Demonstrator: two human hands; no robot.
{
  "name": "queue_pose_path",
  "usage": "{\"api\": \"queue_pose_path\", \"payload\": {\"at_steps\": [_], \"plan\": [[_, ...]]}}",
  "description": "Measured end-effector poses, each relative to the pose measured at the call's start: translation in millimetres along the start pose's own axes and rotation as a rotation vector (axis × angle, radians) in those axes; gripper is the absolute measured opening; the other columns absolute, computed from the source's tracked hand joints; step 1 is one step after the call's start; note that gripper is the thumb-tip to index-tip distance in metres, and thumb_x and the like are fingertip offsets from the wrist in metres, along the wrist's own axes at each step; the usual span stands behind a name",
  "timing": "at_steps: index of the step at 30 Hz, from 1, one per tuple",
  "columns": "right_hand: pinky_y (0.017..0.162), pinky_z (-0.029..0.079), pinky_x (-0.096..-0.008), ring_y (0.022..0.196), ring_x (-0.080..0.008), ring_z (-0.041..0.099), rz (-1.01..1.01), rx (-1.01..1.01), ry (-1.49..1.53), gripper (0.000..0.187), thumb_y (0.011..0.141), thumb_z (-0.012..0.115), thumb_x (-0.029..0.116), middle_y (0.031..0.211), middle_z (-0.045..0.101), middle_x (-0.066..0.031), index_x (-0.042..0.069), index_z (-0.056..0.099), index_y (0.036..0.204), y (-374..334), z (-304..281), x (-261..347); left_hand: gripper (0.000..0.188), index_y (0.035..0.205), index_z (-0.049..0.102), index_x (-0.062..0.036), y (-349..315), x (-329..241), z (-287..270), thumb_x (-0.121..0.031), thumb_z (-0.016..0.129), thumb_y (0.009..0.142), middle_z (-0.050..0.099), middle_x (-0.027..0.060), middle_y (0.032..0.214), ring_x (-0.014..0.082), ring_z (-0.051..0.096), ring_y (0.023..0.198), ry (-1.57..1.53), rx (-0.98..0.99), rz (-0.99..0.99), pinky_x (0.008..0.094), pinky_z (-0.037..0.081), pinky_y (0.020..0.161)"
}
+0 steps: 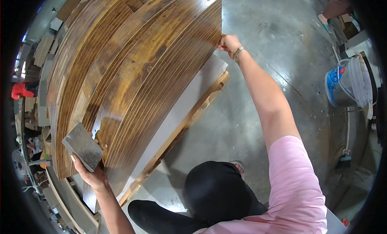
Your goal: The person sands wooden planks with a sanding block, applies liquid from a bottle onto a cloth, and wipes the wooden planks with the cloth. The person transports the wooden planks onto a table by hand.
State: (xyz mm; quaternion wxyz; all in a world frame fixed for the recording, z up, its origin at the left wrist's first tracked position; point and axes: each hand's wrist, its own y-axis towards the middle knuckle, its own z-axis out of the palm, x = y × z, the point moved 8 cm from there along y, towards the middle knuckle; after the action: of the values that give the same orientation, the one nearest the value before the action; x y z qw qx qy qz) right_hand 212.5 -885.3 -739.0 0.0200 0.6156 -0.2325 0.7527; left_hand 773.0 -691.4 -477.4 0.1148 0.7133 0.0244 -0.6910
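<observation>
My left hand [93,176] grips a grey rectangular block [84,146], worn and scuffed on its broad face. It is at the near end of a stack of brown wood-grain boards [161,68], glossy on their edges. At the far right corner of this stack is my right hand [230,44], its fingers curled closed against the end of the boards. Some of those fingertips are hidden behind the corner. Beneath the stack lies a pale sheet [177,105] on a rough wooden beam [173,135].
More stacked wooden boards [80,64] stand to the left. A white and blue bucket [342,86] with a cable is at the right, above a brush [344,161] on the grey concrete floor [278,40]. Another person's foot [323,22] shows at the upper right.
</observation>
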Motion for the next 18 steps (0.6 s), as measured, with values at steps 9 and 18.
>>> {"api": "queue_pose_path", "payload": {"at_steps": [9, 18], "plan": [[0.059, 0.046, -0.0281, 0.066, -0.0190, 0.054, 0.033, -0.092, 0.115, 0.021, 0.068, 0.044, -0.010, 0.078, 0.057, -0.0095, -0.007, 0.059, 0.081, -31.4, -20.8, -9.9, 0.061, 0.138, 0.038, -0.0059, -13.0, 2.4, 1.0, -0.050, 0.035, 0.095, 0.051, 0.0173, 0.129, 0.0282, 0.055, 0.111, -0.053, 0.090, 0.000, 0.0406, 0.041, 0.097], [0.059, 0.045, -0.0264, 0.065, -0.0168, 0.055, -0.008, -0.168, 0.091, 0.021, 0.069, 0.049, -0.007, 0.083, 0.058, -0.0088, -0.007, 0.061, 0.086, -67.3, -39.3, -1.1, 0.064, 0.139, 0.036, -0.0063, -26.3, -3.1, 5.2, -0.052, 0.038, 0.093, 0.050, 0.0192, 0.130, 0.0269, 0.055, 0.112, -0.015, 0.086, 0.013, 0.0380, 0.043, 0.094]]}}
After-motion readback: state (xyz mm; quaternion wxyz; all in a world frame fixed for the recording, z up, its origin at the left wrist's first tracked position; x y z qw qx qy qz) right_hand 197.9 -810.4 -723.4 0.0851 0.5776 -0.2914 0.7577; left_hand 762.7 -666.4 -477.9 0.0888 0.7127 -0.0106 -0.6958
